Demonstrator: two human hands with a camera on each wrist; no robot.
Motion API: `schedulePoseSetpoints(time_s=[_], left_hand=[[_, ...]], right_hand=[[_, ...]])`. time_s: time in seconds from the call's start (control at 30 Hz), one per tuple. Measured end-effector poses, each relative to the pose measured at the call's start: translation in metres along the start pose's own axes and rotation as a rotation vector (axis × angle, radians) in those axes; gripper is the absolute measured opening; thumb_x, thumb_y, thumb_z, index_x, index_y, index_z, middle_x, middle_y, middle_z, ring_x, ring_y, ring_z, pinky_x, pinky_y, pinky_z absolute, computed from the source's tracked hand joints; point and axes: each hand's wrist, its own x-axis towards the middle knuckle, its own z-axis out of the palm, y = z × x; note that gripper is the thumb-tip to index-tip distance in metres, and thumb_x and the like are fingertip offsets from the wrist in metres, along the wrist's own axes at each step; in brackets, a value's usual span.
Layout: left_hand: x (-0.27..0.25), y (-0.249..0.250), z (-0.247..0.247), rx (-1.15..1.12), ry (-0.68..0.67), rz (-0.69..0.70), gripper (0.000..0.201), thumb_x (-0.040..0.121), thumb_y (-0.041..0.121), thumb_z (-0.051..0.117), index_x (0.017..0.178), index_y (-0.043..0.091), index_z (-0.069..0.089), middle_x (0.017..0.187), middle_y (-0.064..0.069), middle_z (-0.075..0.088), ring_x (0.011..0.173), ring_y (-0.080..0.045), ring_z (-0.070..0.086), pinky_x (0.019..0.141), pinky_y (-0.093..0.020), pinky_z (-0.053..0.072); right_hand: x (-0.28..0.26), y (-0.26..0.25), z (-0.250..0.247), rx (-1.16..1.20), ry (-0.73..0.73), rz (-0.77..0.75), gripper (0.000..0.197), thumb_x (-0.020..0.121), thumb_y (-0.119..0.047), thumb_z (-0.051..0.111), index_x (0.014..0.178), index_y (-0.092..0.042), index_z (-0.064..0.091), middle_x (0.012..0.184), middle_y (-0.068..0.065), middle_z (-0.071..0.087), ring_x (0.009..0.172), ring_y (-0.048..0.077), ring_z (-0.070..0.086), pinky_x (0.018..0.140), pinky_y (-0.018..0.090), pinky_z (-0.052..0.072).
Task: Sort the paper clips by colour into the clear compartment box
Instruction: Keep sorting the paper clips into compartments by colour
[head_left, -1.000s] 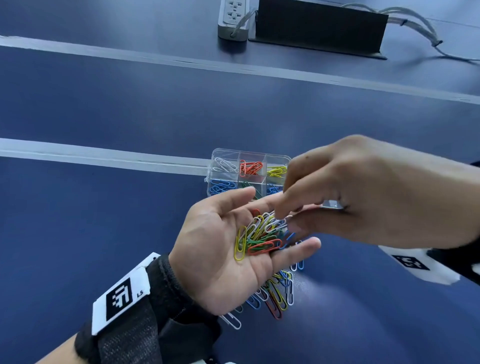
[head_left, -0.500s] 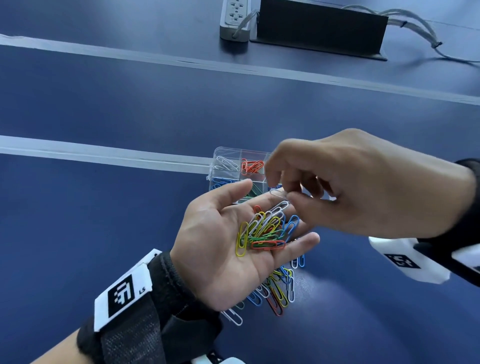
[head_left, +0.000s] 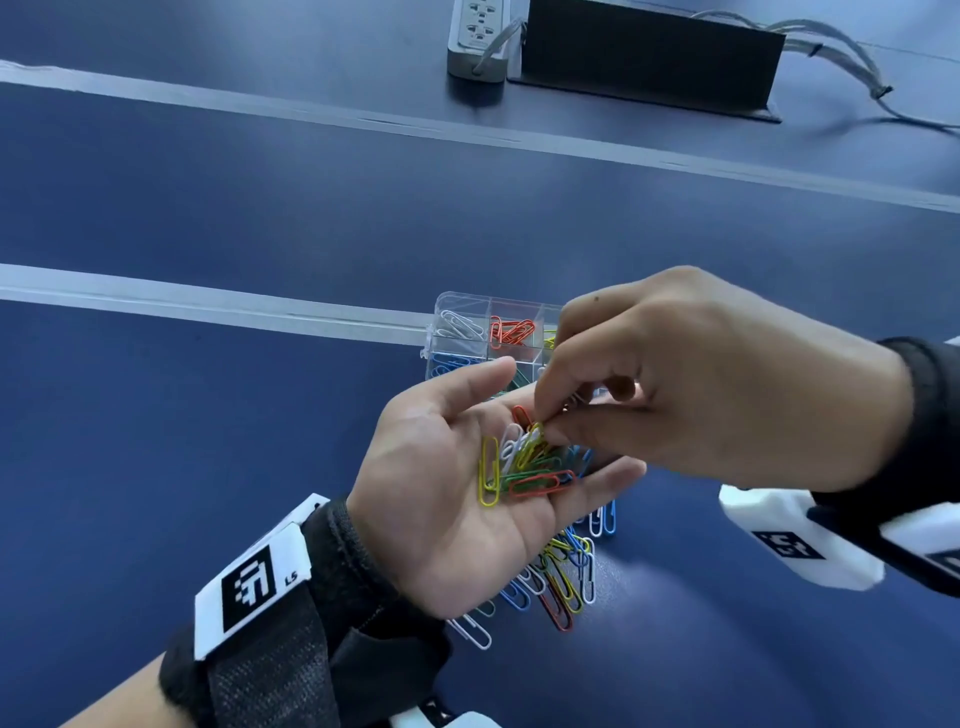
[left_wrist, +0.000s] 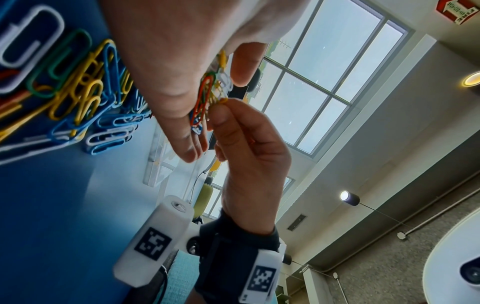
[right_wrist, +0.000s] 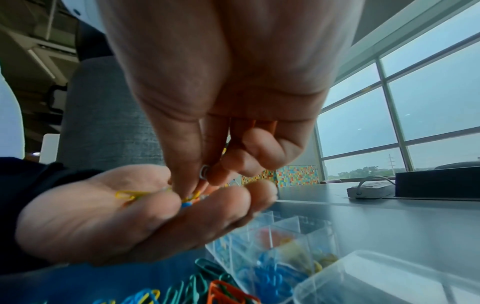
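Note:
My left hand (head_left: 436, 483) lies palm up above the table and carries a small heap of mixed paper clips (head_left: 524, 467) on straight fingers. My right hand (head_left: 543, 427) reaches in from the right and pinches a yellow clip (head_left: 534, 436) at the top of that heap. A white clip (right_wrist: 204, 171) is tucked between the right hand's fingers. The clear compartment box (head_left: 460, 306) stands just behind the hands, with white, red, yellow and blue clips in separate cells; the hands hide its right part. More loose clips (head_left: 561, 577) lie on the table under my left hand.
The table is dark blue with pale strips (head_left: 208, 306) running across it. A power strip (head_left: 478, 36), a black block (head_left: 649, 57) and cables (head_left: 841, 57) sit at the far edge. A clear lid (right_wrist: 389, 277) lies to the right of the box.
My right hand lifted a white clip from the palm, then came back down onto the heap and now pinches a yellow one. The left hand has stayed almost still.

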Motion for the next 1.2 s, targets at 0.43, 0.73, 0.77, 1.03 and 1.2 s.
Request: schedulePoseSetpoints(time_s=[0.43, 0.73, 0.77, 1.03, 1.2], left_hand=[[-0.002, 0.001, 0.009, 0.068, -0.026, 0.002, 0.047, 0.086, 0.024, 0.035, 0.113, -0.004, 0.061, 0.086, -0.015, 0.062, 0.085, -0.029, 0.064, 0.098, -0.05, 0.042], [-0.001, 0.002, 0.009, 0.1, 0.041, -0.012, 0.05, 0.088, 0.027, 0.035, 0.118, -0.007, 0.056, 0.108, -0.022, 0.061, 0.089, -0.034, 0.066, 0.09, -0.049, 0.048], [-0.001, 0.002, 0.009, 0.11, 0.041, -0.02, 0.051, 0.089, 0.028, 0.034, 0.12, -0.007, 0.056, 0.113, -0.022, 0.059, 0.094, -0.034, 0.064, 0.094, -0.049, 0.047], [-0.002, 0.001, -0.001, 0.012, -0.012, -0.037, 0.049, 0.093, 0.027, 0.029, 0.088, -0.003, 0.067, 0.08, -0.012, 0.066, 0.075, -0.022, 0.065, 0.104, -0.048, 0.038], [-0.003, 0.001, 0.01, 0.07, 0.021, -0.019, 0.045, 0.086, 0.028, 0.036, 0.093, -0.003, 0.068, 0.094, -0.016, 0.057, 0.093, -0.027, 0.053, 0.091, -0.05, 0.047]], right_hand=[[-0.003, 0.006, -0.01, -0.118, -0.082, 0.032, 0.017, 0.076, -0.037, 0.057, 0.083, -0.034, 0.072, 0.076, -0.01, 0.059, 0.059, 0.008, 0.049, 0.053, 0.032, 0.046], [-0.003, 0.007, -0.013, -0.052, 0.001, 0.013, 0.017, 0.079, -0.026, 0.057, 0.075, -0.027, 0.073, 0.064, -0.007, 0.061, 0.057, 0.008, 0.05, 0.055, 0.015, 0.038], [-0.003, 0.006, -0.012, -0.074, -0.013, 0.012, 0.017, 0.079, -0.027, 0.056, 0.075, -0.027, 0.073, 0.065, -0.007, 0.06, 0.057, 0.008, 0.05, 0.055, 0.015, 0.037], [0.004, 0.003, -0.004, -0.041, -0.105, -0.033, 0.022, 0.078, -0.041, 0.055, 0.083, -0.03, 0.073, 0.07, -0.012, 0.057, 0.068, 0.003, 0.046, 0.061, 0.014, 0.036], [0.005, 0.003, -0.004, -0.013, -0.099, -0.023, 0.015, 0.076, -0.036, 0.057, 0.074, -0.026, 0.068, 0.066, -0.013, 0.057, 0.062, 0.008, 0.049, 0.057, 0.013, 0.037]])
